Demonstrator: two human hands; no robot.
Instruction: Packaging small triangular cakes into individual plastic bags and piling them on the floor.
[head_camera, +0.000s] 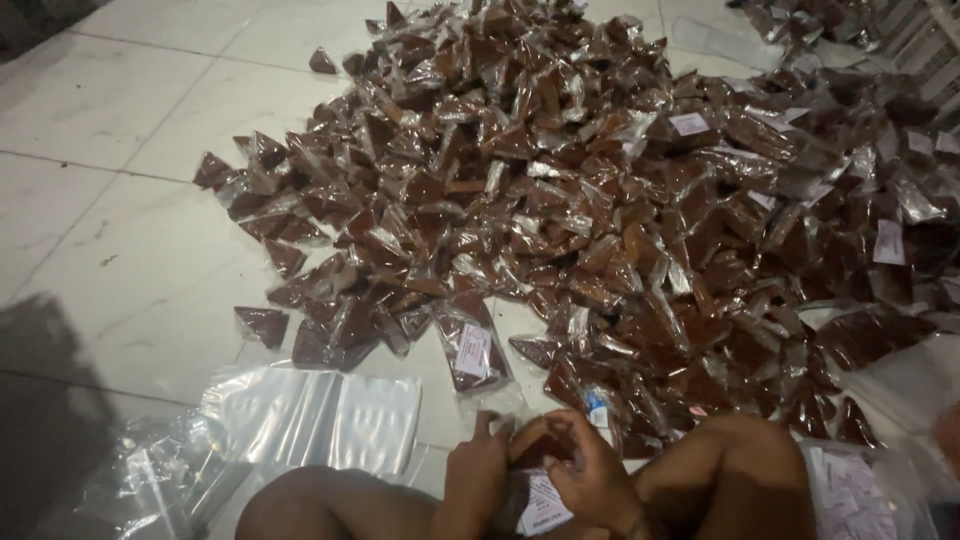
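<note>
A small clear packet (533, 470) of brown paste is held low in the frame between both hands, above the person's lap and between the knees. The left hand (476, 470) is wrapped around the packet's left side, with the fingers curled shut on it and the thumb raised at the top edge. The right hand (592, 472) grips the right side, its fingers bent closed over the plastic. A white paper label (541, 505) is seen just under the hands, touching the packet; whether it lies inside the plastic cannot be told. A large pile (610, 200) of similar filled packets, triangular and brown, is spread over the white tiled floor (120, 250) ahead of the person, reaching from the middle of the frame to the right edge. One labelled packet (470, 350) lies at the near edge of the pile, just beyond the hands. A stack of empty clear bags (320, 405) lies flat on the floor to the left of the hands, beside the left knee. More white labels in plastic (850, 495) are seen by the right knee.
</note>
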